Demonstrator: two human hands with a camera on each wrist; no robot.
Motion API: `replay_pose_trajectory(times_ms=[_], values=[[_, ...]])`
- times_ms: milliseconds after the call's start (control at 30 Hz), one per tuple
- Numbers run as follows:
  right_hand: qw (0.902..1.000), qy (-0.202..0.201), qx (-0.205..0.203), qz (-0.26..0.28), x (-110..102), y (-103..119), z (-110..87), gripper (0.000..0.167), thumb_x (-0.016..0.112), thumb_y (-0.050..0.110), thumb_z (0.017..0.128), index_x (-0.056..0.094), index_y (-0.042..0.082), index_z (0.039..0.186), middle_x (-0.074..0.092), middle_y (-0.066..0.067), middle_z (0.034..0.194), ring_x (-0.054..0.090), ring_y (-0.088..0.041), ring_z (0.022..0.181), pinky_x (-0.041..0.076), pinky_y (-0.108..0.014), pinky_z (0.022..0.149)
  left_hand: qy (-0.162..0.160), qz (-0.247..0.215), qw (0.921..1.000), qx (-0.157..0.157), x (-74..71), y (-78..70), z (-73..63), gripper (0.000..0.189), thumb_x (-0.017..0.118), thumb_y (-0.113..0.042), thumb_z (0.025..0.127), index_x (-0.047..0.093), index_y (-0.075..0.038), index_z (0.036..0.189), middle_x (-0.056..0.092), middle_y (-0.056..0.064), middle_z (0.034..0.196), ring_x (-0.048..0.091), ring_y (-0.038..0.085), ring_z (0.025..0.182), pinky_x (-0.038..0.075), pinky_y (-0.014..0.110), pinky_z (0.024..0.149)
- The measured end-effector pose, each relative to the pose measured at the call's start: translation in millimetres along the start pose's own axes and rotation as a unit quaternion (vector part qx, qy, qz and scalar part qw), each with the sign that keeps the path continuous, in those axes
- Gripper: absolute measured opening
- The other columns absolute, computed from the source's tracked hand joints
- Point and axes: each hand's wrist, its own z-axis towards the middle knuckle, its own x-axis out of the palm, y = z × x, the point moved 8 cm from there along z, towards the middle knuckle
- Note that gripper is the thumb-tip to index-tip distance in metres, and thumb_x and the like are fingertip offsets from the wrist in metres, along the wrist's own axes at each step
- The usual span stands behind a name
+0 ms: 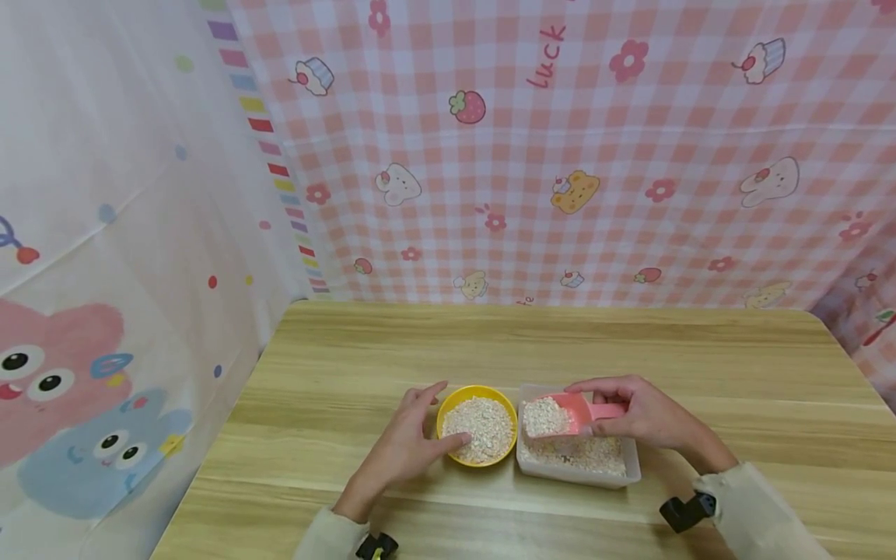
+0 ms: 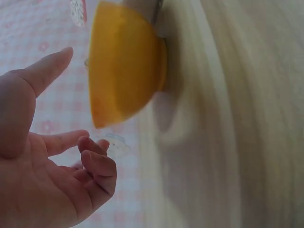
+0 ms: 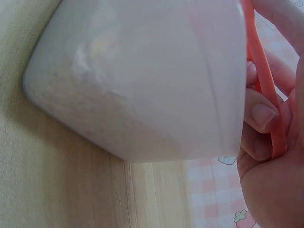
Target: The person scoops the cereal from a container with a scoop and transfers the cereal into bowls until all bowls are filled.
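A yellow bowl (image 1: 481, 464) of pale flakes that look like oats (image 1: 486, 424) stands on the table. My left hand (image 1: 402, 447) is beside its left side, thumb and fingers spread, the thumb reaching over the rim. In the left wrist view a gap shows between that hand (image 2: 57, 161) and the bowl (image 2: 126, 66). My right hand (image 1: 644, 412) grips a pink scoop (image 1: 578, 412) by its handle. Flakes (image 1: 546, 418) fill the scoop, which is over a translucent rectangular tub (image 1: 584, 476) with more flakes inside. The right wrist view shows fingers curled round the handle (image 3: 268, 76).
The wooden table (image 1: 336, 342) carries the bowl and tub side by side, almost touching. Behind it hangs a pink checked cloth (image 1: 434, 225). A white cartoon-printed cloth (image 1: 175, 311) hangs along the left side.
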Motion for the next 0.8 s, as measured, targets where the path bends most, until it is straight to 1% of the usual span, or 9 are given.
replay_pose_trajectory(times_ms=[100,167,233,267,333,400,467,567,800], values=[[1.0000,0.001,0.004,-0.001,-0.2,-0.3,-0.2,0.050,0.077,0.007,0.083,0.061,-0.002,0.130,0.060,-0.002,0.079,0.053,-0.003,0.066,0.049,-0.024,0.056,0.012,-0.005,0.9999,0.000,2.8,6.5,2.3,0.091,0.080,-0.048,0.080,0.037,-0.012,0.152,0.049,0.012,0.126,0.051,0.021,0.080,0.043,0.023,0.063],[1.0000,0.002,0.006,0.000,-0.1,-0.4,-0.2,0.050,0.077,0.007,0.084,0.060,-0.002,0.130,0.061,-0.002,0.080,0.053,-0.004,0.067,0.050,-0.025,0.057,0.031,-0.014,0.9994,0.000,6.2,10.6,3.9,0.096,0.080,-0.048,0.079,0.033,-0.012,0.154,0.049,0.012,0.123,0.051,0.021,0.081,0.044,0.025,0.063],[1.0000,0.003,0.008,0.001,0.1,-0.6,-0.2,0.050,0.076,0.008,0.085,0.060,-0.003,0.131,0.061,-0.002,0.080,0.054,-0.004,0.068,0.050,-0.025,0.058,0.055,-0.027,0.9981,0.011,10.3,12.7,5.1,0.101,0.082,-0.046,0.079,0.027,-0.011,0.156,0.048,0.015,0.133,0.055,0.025,0.098,0.050,0.032,0.079],[0.9999,0.004,0.009,0.003,0.1,-0.7,-0.2,0.050,0.076,0.008,0.085,0.059,-0.003,0.131,0.062,-0.003,0.081,0.054,-0.004,0.068,0.051,-0.025,0.058,0.069,-0.035,0.9969,0.017,12.8,13.3,5.5,0.104,0.082,-0.045,0.078,0.023,-0.012,0.157,0.046,0.016,0.138,0.055,0.028,0.110,0.050,0.036,0.090],[0.9999,0.005,0.011,0.005,0.2,-1.0,-0.2,0.050,0.076,0.008,0.086,0.059,-0.004,0.131,0.063,-0.003,0.081,0.055,-0.005,0.069,0.051,-0.026,0.059,0.095,-0.055,0.9936,0.027,18.0,14.7,5.9,0.111,0.085,-0.043,0.077,0.016,-0.012,0.159,0.036,0.018,0.151,0.043,0.033,0.133,0.039,0.047,0.109],[0.9999,0.006,0.011,0.005,0.3,-1.3,0.0,0.050,0.075,0.008,0.086,0.059,-0.004,0.131,0.063,-0.002,0.082,0.055,-0.005,0.069,0.052,-0.026,0.060,0.115,-0.076,0.9897,0.038,22.4,15.6,6.5,0.118,0.087,-0.040,0.074,0.011,-0.012,0.159,0.022,0.017,0.161,0.023,0.031,0.147,0.020,0.051,0.119],[0.9999,0.006,0.010,0.004,0.2,-1.4,0.2,0.050,0.075,0.008,0.086,0.059,-0.004,0.131,0.063,-0.002,0.082,0.055,-0.005,0.069,0.052,-0.026,0.060,0.128,-0.091,0.9869,0.037,26.3,18.2,7.4,0.123,0.089,-0.038,0.072,0.007,-0.014,0.160,0.018,0.014,0.163,0.019,0.029,0.149,0.016,0.051,0.120],[0.9999,0.007,0.010,0.003,0.2,-1.7,0.3,0.049,0.075,0.007,0.086,0.059,-0.004,0.131,0.063,-0.002,0.082,0.056,-0.005,0.070,0.052,-0.025,0.061,0.135,-0.101,0.9851,0.034,29.4,21.1,9.6,0.126,0.091,-0.036,0.070,0.005,-0.018,0.160,0.017,0.010,0.164,0.019,0.027,0.150,0.016,0.051,0.120],[0.9999,0.002,0.017,-0.003,-0.3,-2.5,0.5,0.050,0.076,0.009,0.085,0.060,-0.002,0.131,0.060,-0.002,0.080,0.053,-0.005,0.069,0.050,-0.025,0.060,0.147,-0.083,0.9851,0.034,34.7,21.4,14.5,0.126,0.090,-0.037,0.070,0.003,-0.021,0.160,0.018,0.008,0.164,0.023,0.028,0.148,0.020,0.054,0.119]])
